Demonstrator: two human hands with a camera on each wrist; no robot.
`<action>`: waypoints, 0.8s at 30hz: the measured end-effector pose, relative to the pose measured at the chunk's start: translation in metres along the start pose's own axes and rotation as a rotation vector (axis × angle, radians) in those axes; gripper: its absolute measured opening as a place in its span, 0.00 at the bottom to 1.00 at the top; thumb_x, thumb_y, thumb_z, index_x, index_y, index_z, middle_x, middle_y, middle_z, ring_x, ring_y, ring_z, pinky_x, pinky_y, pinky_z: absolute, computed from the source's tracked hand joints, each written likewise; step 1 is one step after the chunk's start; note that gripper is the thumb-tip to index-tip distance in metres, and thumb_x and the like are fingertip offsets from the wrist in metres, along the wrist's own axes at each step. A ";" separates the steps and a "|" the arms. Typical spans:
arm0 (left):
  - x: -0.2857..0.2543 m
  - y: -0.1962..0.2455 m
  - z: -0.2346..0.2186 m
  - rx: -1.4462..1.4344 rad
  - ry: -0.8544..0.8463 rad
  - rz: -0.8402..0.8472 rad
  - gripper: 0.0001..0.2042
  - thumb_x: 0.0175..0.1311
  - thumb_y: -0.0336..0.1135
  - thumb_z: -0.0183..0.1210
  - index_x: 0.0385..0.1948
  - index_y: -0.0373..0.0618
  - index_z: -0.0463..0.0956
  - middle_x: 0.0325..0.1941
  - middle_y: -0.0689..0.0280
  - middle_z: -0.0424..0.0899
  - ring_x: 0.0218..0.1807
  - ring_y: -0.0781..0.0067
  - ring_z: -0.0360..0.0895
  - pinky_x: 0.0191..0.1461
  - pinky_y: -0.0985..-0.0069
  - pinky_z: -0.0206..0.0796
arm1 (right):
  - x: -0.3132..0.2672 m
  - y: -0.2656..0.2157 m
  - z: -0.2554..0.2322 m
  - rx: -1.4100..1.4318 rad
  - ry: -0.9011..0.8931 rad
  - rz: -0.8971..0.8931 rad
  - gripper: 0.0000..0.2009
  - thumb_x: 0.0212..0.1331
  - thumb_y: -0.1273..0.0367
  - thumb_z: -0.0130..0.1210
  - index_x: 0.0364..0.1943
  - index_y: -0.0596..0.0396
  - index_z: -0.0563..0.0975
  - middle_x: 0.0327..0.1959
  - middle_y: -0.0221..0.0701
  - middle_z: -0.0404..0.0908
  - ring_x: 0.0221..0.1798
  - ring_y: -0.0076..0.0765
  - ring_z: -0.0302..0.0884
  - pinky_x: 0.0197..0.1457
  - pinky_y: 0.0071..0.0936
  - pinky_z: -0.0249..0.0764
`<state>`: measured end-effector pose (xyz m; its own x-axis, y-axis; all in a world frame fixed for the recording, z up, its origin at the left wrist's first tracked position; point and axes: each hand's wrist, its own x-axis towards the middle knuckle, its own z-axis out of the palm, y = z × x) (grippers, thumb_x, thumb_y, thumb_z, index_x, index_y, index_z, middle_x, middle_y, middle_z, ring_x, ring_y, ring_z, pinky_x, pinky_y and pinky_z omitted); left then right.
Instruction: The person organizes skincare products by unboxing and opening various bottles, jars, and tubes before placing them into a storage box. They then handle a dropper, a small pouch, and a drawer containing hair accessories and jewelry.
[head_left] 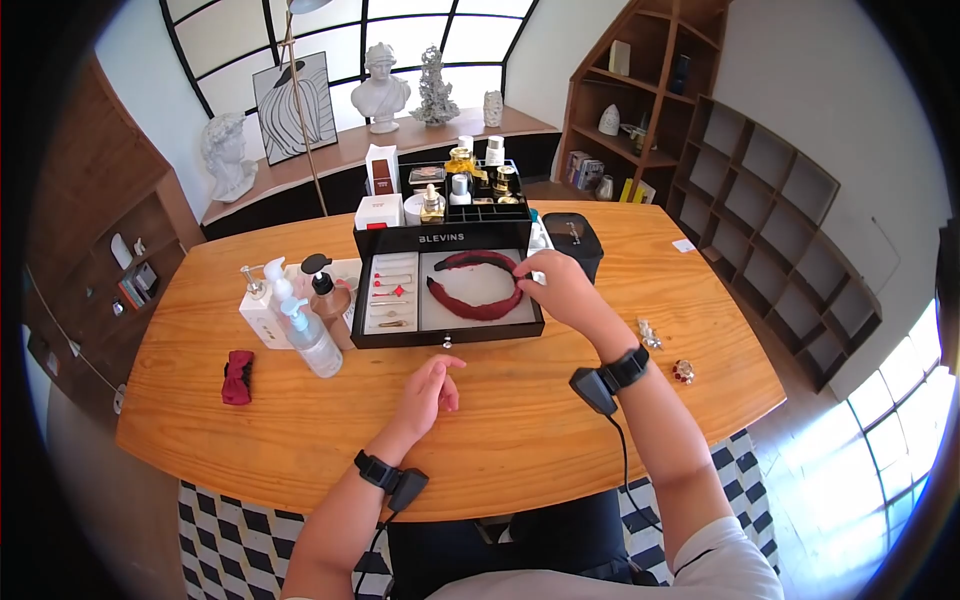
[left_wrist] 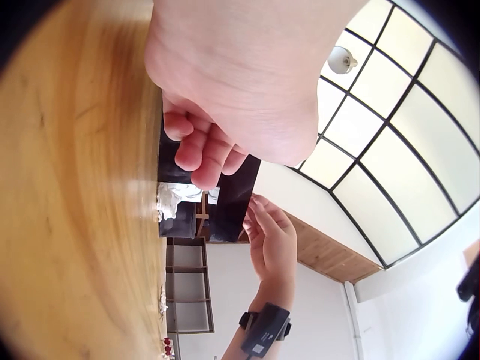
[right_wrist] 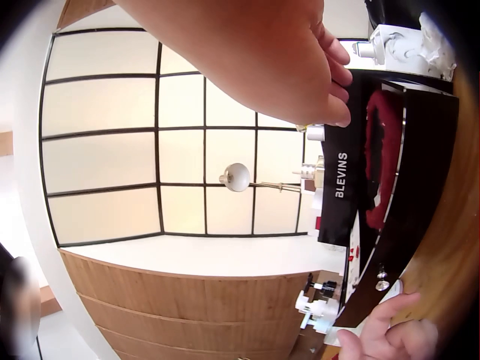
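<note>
A dark red headband lies in the right compartment of the pulled-out drawer of a black organizer marked BLEVINS. My right hand is bent over the drawer's right side, its fingertips at the headband's curve in the head view. From the right wrist, a gap shows between those fingers and the headband. My left hand hovers near the drawer front with loosely bent fingers and holds nothing. Several small jewelry pieces lie in rows in the drawer's left compartment.
Pump bottles stand left of the organizer, near a dark red bow. Cosmetics fill the organizer's top. A black box stands behind on the right. A silvery ornament and a red-and-gold one lie on the right tabletop.
</note>
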<state>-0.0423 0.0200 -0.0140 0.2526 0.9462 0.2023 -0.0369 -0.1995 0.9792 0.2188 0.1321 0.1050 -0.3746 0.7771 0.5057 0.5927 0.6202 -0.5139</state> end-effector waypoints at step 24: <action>0.000 0.006 -0.004 0.013 -0.009 -0.008 0.23 0.81 0.54 0.40 0.50 0.42 0.75 0.20 0.68 0.75 0.23 0.82 0.71 0.30 0.82 0.63 | 0.091 0.003 0.083 -0.578 -0.252 -0.040 0.07 0.55 0.72 0.56 0.32 0.57 0.85 0.35 0.43 0.86 0.42 0.54 0.84 0.47 0.44 0.80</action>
<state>-0.0464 0.0199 -0.0077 0.2618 0.9454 0.1941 -0.0218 -0.1953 0.9805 0.1269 0.2138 0.0920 -0.5191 0.7995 0.3022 0.8379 0.5459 -0.0051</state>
